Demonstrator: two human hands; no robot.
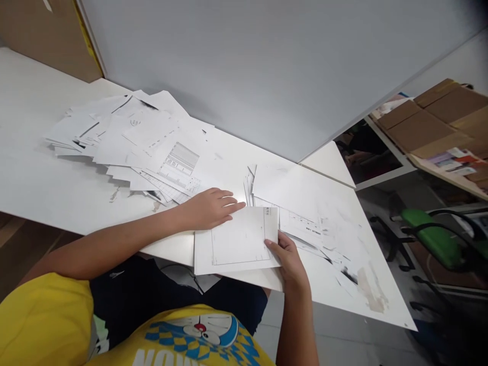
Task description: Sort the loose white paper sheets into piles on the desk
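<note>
A sheet of paper [240, 241] with a thin printed frame lies at the table's near edge, partly overhanging it. My right hand [287, 256] grips its right side, thumb on top and fingers underneath. Across the sheet's upper left rests my left hand [213, 208], palm down with fingers stretched out and slightly apart. To the left spreads a large messy pile of printed papers [145, 142]. Just beyond my right hand is a smaller stack of papers [285, 188], some sheets standing out at its left side.
A grey partition [247, 66] rises behind the white table [30, 162]. A cardboard box [49, 40] stands at the back left. On the right are flattened cardboard boxes [438, 117] on a shelf and a green chair [432, 239]. Paper scraps [348, 274] lie near the table's right end.
</note>
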